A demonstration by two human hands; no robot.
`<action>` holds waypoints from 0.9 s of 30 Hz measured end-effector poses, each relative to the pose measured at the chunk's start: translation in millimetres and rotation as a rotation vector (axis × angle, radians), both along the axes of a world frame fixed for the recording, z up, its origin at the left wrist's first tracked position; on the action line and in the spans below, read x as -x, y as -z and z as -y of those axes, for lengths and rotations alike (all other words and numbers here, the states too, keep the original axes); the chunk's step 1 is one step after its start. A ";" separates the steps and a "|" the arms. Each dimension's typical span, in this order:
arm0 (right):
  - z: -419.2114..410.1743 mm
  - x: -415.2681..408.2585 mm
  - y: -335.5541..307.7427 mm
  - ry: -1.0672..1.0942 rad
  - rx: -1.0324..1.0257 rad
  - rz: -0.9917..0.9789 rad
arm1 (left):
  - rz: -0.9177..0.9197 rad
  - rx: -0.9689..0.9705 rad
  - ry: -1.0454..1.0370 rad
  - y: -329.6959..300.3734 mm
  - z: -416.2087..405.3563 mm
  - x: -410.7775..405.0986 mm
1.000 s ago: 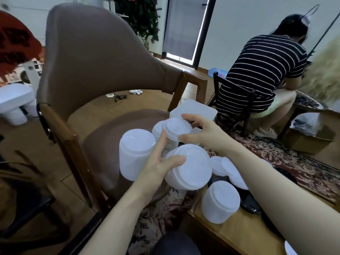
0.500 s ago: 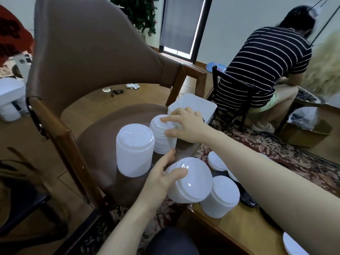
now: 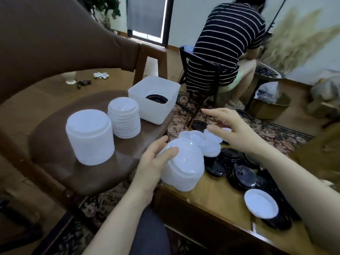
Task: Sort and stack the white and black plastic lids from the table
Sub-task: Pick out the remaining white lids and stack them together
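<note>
Two hands are working the sorting: left hand [image 3: 154, 162] fingers are curling around a white lid stack [image 3: 181, 168] at the table [image 3: 211, 199] edge, apparently steadying it, while the right hand [image 3: 233, 131], fingers spread and holding nothing, is hovering over loose white lids [image 3: 207, 142]. Black lids [image 3: 239, 172] are lying partly hidden behind the forearm.

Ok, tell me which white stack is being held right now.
The stack at the table edge, gripped by the left hand. The tall stack and ribbed stack stand untouched on the chair; the right hand holds nothing.
</note>
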State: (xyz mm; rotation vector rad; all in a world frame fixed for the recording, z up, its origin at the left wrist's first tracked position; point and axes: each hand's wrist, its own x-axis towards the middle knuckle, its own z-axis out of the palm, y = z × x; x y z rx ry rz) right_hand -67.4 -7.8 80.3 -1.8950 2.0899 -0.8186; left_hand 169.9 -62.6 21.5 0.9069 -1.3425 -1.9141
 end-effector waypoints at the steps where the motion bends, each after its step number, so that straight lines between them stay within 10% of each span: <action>1: -22.9 13.6 8.7 0.048 -0.032 0.023 | -0.003 -0.001 0.023 -0.3 -5.3 8.3; 14: -189.0 78.5 141.3 0.287 -0.644 -0.348 | 0.056 -0.071 0.255 24.0 -51.8 118.2; 20: -206.0 82.0 161.3 0.291 -0.434 -0.459 | 0.073 -0.152 0.320 41.2 -50.3 147.3; 23: -209.0 81.5 149.8 0.436 -0.141 -0.278 | 0.072 -0.181 0.294 52.2 -53.8 149.8; 27: -206.1 79.6 116.0 0.751 0.164 0.636 | 0.044 -0.251 0.279 61.0 -61.8 155.6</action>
